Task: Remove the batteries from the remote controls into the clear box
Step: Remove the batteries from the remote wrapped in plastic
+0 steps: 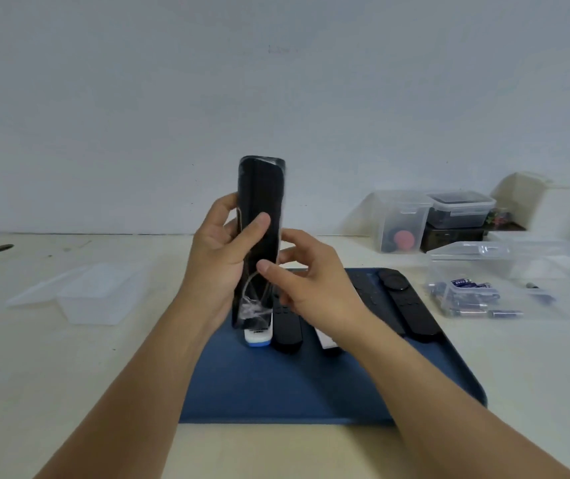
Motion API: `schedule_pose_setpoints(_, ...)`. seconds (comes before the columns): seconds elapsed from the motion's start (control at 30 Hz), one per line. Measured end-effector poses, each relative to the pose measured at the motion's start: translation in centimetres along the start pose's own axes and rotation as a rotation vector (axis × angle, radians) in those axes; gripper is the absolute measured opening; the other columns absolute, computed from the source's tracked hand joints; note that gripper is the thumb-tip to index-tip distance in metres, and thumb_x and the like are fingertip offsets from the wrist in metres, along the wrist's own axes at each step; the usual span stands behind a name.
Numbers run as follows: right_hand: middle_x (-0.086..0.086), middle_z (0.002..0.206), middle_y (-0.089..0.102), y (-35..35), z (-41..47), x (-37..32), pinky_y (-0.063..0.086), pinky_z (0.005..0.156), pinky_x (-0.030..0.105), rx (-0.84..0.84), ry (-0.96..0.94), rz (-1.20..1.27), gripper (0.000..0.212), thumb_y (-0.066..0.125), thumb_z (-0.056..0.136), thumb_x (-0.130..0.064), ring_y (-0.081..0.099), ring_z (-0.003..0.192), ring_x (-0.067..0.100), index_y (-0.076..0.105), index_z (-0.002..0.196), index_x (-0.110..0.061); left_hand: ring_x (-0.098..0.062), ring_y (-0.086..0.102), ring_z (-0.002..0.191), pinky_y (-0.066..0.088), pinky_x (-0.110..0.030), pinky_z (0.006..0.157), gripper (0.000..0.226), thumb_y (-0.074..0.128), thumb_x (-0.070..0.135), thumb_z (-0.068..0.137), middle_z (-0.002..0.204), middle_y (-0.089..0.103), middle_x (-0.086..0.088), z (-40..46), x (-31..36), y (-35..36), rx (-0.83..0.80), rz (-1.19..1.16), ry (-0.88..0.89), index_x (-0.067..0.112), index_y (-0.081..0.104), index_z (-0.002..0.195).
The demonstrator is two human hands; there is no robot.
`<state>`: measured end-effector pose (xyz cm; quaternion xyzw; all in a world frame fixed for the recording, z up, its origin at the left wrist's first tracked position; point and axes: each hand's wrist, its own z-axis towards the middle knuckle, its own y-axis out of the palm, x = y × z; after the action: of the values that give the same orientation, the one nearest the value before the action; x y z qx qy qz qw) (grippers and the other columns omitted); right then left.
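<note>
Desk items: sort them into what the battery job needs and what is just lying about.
Belongs to the job:
wrapped black remote, in left hand, right hand touching it
remotes on blue tray
clear box with batteries

Lying about:
empty clear container
stacked lidded boxes

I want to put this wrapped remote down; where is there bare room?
The near half of the blue mat, in front of the remotes, is bare, as is the table left of it. Right of the mat, the battery box crowds the table.
</note>
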<state>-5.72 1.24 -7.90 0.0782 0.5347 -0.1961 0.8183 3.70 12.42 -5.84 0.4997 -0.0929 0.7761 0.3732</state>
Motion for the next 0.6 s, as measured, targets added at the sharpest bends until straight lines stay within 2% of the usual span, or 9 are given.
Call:
schedule_pose_setpoints(0.13, 0.01, 0.096, 0.071, 1.6, -0.3, 0.5, 0.061, 0.061, 0.043, 0.02, -0.061, 0.107, 0.015, 0.067, 0.093, -0.006, 0.069, 0.064, 0.029, 0.065, 0.108, -0.008, -0.016, 0.07, 0.086, 0.058, -0.03, 0.071, 0.027, 0.084, 0.025, 0.075, 0.096, 0.074, 0.002, -0.1, 1.0, -1.7, -0.131, 0.021, 0.033, 0.03, 0.076, 0.1)
schedule_pose_setpoints(0.2, 0.01, 0.093, 0.071, 2.1, -0.5, 0.6, 0.061, 0.063, 0.042, 0.007, -0.048, 0.134, 0.013, 0.068, 0.092, -0.002, 0.07, 0.065, 0.029, 0.065, 0.105, -0.002, -0.023, 0.067, 0.085, 0.057, -0.034, 0.073, 0.038, 0.091, 0.041, 0.068, 0.093, 0.07, -0.005, -0.2, 1.6, -2.5, -0.137, -0.022, 0.008, 0.021, 0.074, 0.097)
schedule_pose_setpoints(0.23, 0.011, 0.094, 0.071, 2.4, -0.6, 0.5, 0.061, 0.063, 0.04, -0.003, -0.052, 0.127, 0.014, 0.068, 0.091, -0.001, 0.07, 0.064, 0.028, 0.066, 0.105, -0.001, -0.028, 0.063, 0.087, 0.054, -0.038, 0.075, 0.052, 0.089, 0.054, 0.067, 0.094, 0.067, -0.012, -0.2, 2.0, -2.9, -0.126, -0.048, -0.014, 0.016, 0.071, 0.097)
schedule_pose_setpoints(0.3, 0.009, 0.096, 0.072, 2.7, -0.6, 0.3, 0.061, 0.065, 0.037, -0.007, -0.087, 0.111, 0.015, 0.068, 0.091, -0.001, 0.072, 0.067, 0.027, 0.068, 0.106, -0.002, -0.03, 0.06, 0.091, 0.049, -0.041, 0.079, 0.065, 0.07, 0.075, 0.072, 0.093, 0.066, -0.015, -0.1, 2.5, -3.4, -0.055, -0.08, -0.072, 0.012, 0.071, 0.09)
schedule_pose_setpoints(0.4, 0.004, 0.103, 0.074, 3.0, -0.1, 0.1, 0.062, 0.078, 0.04, 0.026, -0.158, 0.102, 0.019, 0.069, 0.09, -0.004, 0.076, 0.081, 0.024, 0.067, 0.108, -0.006, -0.023, 0.069, 0.094, 0.053, -0.039, 0.083, 0.06, 0.047, 0.073, 0.09, 0.093, 0.074, -0.008, -0.3, 2.9, -4.3, 0.144, 0.128, -0.19, 0.022, 0.076, 0.08)
schedule_pose_setpoints(0.43, 0.001, 0.105, 0.075, 3.1, 0.2, 0.2, 0.061, 0.082, 0.042, 0.025, -0.172, 0.068, 0.02, 0.069, 0.089, -0.005, 0.076, 0.086, 0.022, 0.067, 0.109, -0.008, -0.024, 0.071, 0.097, 0.054, -0.039, 0.082, 0.052, 0.051, 0.07, 0.091, 0.096, 0.074, -0.006, -0.5, 2.8, -4.7, 0.168, 0.244, -0.249, 0.026, 0.078, 0.082)
schedule_pose_setpoints(0.5, -0.001, 0.104, 0.075, 3.6, 0.6, 0.7, 0.059, 0.086, 0.041, -0.015, -0.198, -0.051, 0.021, 0.069, 0.089, -0.004, 0.075, 0.091, 0.019, 0.068, 0.108, -0.013, -0.021, 0.073, 0.1, 0.058, -0.04, 0.081, 0.033, 0.069, 0.07, 0.073, 0.103, 0.075, 0.003, -1.2, 2.9, -5.7, 0.072, 0.342, -0.373, 0.042, 0.079, 0.088)
schedule_pose_setpoints(0.53, 0.0, 0.102, 0.075, 3.8, 0.7, 1.1, 0.059, 0.087, 0.04, -0.043, -0.212, -0.122, 0.022, 0.068, 0.089, -0.001, 0.074, 0.092, 0.019, 0.069, 0.106, -0.014, -0.019, 0.073, 0.099, 0.058, -0.041, 0.082, 0.047, 0.077, 0.07, 0.058, 0.107, 0.074, 0.005, -1.6, 2.9, -6.1, 0.015, 0.346, -0.429, 0.045, 0.077, 0.097)
schedule_pose_setpoints(0.6, 0.002, 0.105, 0.074, 4.1, 0.8, 1.8, 0.055, 0.093, 0.036, -0.088, -0.231, -0.253, 0.03, 0.065, 0.087, 0.008, 0.071, 0.099, 0.016, 0.07, 0.109, -0.012, -0.02, 0.07, 0.106, 0.055, -0.039, 0.086, 0.093, 0.086, 0.071, 0.04, 0.119, 0.069, 0.004, -1.7, 2.7, -7.2, 0.005, 0.382, -0.558, 0.034, 0.065, 0.123)
